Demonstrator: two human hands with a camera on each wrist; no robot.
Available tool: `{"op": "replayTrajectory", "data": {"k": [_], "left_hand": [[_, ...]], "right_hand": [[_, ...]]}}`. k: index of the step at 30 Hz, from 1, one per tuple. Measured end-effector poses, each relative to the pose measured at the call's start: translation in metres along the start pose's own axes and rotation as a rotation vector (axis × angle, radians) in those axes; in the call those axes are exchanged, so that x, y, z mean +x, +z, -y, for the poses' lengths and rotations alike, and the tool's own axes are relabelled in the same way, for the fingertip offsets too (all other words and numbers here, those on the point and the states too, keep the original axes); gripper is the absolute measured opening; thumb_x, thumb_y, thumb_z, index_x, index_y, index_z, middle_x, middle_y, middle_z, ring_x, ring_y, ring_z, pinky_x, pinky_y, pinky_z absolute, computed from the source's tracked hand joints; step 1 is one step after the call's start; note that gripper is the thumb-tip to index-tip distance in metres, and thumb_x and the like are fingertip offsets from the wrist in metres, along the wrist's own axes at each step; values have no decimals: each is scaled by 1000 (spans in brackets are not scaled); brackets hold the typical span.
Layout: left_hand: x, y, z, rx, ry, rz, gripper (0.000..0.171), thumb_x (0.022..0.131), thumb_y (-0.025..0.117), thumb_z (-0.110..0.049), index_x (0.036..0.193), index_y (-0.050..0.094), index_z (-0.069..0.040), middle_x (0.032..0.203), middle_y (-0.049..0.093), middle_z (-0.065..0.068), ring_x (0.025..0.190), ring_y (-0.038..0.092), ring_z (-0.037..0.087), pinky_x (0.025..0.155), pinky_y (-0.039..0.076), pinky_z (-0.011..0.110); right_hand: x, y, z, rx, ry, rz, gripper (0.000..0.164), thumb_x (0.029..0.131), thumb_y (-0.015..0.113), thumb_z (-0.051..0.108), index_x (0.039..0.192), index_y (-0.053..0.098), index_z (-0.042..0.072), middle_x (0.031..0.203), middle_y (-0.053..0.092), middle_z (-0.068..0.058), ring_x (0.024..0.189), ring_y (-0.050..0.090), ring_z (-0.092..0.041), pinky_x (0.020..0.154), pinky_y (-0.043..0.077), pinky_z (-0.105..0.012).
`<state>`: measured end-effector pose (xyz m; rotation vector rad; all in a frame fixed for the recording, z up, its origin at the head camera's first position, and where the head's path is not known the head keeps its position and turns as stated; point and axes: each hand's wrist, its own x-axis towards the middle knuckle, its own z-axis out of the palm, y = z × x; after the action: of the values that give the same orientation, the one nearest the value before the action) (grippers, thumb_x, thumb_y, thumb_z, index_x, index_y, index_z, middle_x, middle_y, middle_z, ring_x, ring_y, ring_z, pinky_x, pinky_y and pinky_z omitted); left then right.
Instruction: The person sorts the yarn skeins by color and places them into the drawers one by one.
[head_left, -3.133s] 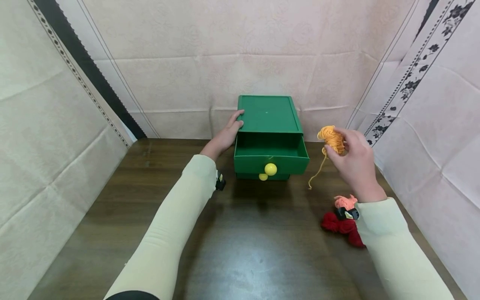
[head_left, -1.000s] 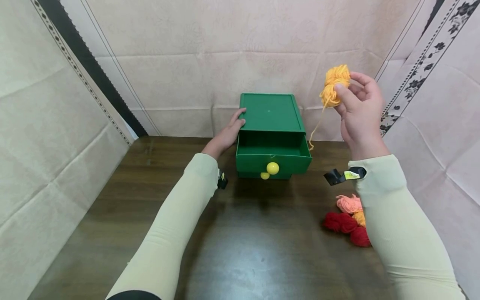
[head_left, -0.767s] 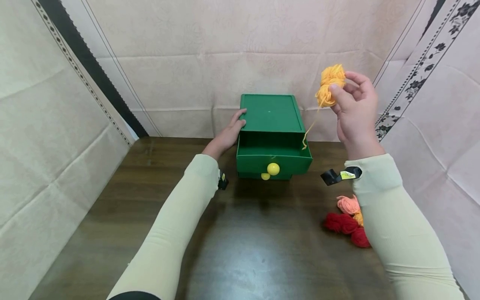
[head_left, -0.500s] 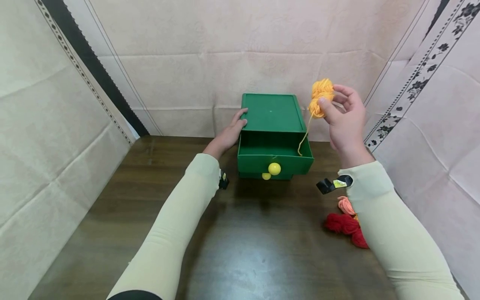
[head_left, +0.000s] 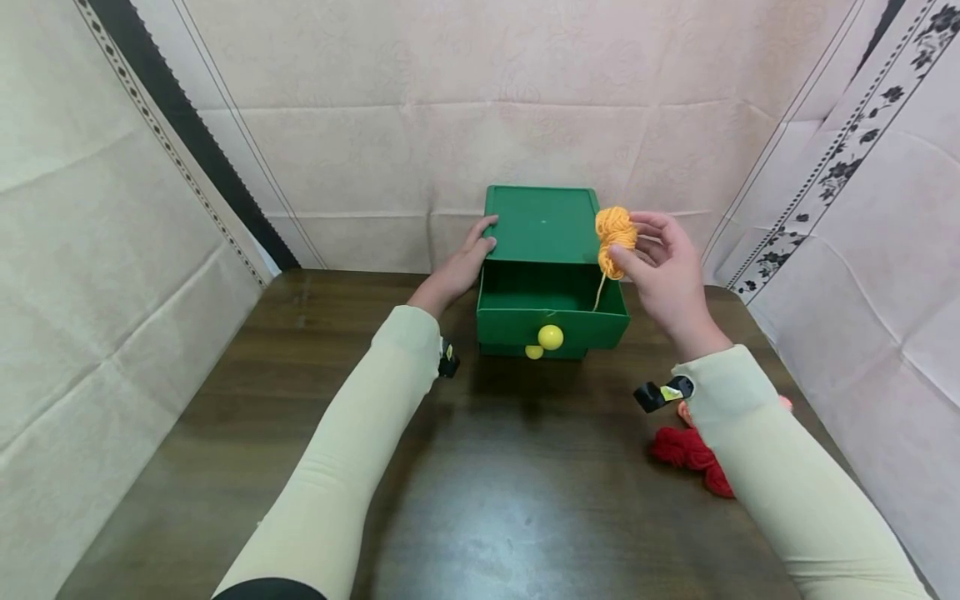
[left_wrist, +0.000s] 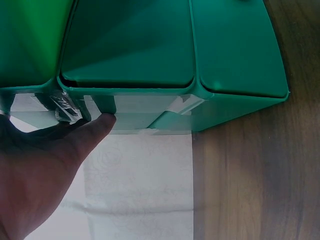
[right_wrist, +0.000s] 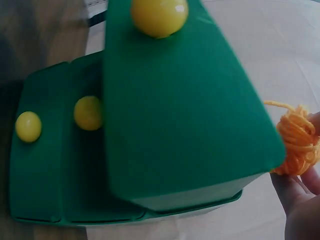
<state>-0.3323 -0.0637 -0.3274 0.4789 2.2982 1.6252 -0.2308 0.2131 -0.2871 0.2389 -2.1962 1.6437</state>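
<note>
My right hand [head_left: 670, 271] pinches a small skein of orange-yellow yarn [head_left: 616, 237] between thumb and fingers. The skein is above the right side of the open top drawer [head_left: 551, 329] of a green drawer box [head_left: 543, 221], and its loose yarn tail hangs down over the drawer. In the right wrist view the skein [right_wrist: 297, 142] shows past the drawer's corner. My left hand [head_left: 457, 271] rests against the box's left side, fingertips at the top edge. In the left wrist view its thumb [left_wrist: 97, 130] lies straight along the taped side.
Skeins of dark red yarn [head_left: 686, 450] lie on the brown table [head_left: 487, 500] at the right, partly under my right forearm; a pink skein [head_left: 684, 412] is mostly hidden there. Round yellow knobs [head_left: 551, 337] stick out from the drawer fronts. Pale cloth [head_left: 525, 83] hangs behind and at both sides.
My right hand has raised the orange-yellow skein from the right of the box, then brought it left and down to the top drawer. The left hand stays on the box.
</note>
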Motion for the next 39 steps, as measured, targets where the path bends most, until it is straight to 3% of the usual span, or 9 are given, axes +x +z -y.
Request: {"op": "replayTrajectory", "data": {"k": [6,11,16,24,31,39], "left_hand": [[8,1,11,-2,39,-16,47,103,25,-51,147,12,-55,163,4,-4,146,20,29,110,31,56],[9,0,10,15,54,-23,47,103,25,-51,148,12,-54,163,4,-4,147,16,27,113,26,55],[9,0,10,12,52,-23,48,103,25,-51,148,12,-53,163,4,-3,147,18,29,111,28,56],[7,1,10,13,41,-31,47,102,26,-51,148,13,-54,163,6,-3,146,20,29,111,30,56],[8,1,10,-5,40,-21,48,103,25,-50,148,12,-53,163,4,-3,146,19,28,111,30,56],[8,1,10,-24,27,-10,49,103,26,-49,149,11,-52,163,2,-4,147,17,27,111,29,57]], "right_hand": [[-5,2,-7,-84,-50,78,48,89,70,17,133,51,12,133,51,-5,124,53,-18,100,47,-25],[-10,4,-9,-231,-125,166,46,90,69,16,133,53,10,133,49,-7,126,52,-21,99,47,-31],[-16,5,-11,-369,-218,245,44,89,70,15,131,56,12,128,52,-7,122,54,-20,97,48,-38],[-19,5,-13,-474,-334,318,37,89,68,9,125,60,11,124,55,-7,112,55,-21,96,50,-47],[-18,2,-12,-507,-342,334,34,89,66,9,123,60,12,123,57,-6,104,54,-19,92,51,-46],[-19,-2,-15,-485,-300,351,34,91,65,11,125,59,11,126,55,-6,119,55,-29,104,43,-51]]}}
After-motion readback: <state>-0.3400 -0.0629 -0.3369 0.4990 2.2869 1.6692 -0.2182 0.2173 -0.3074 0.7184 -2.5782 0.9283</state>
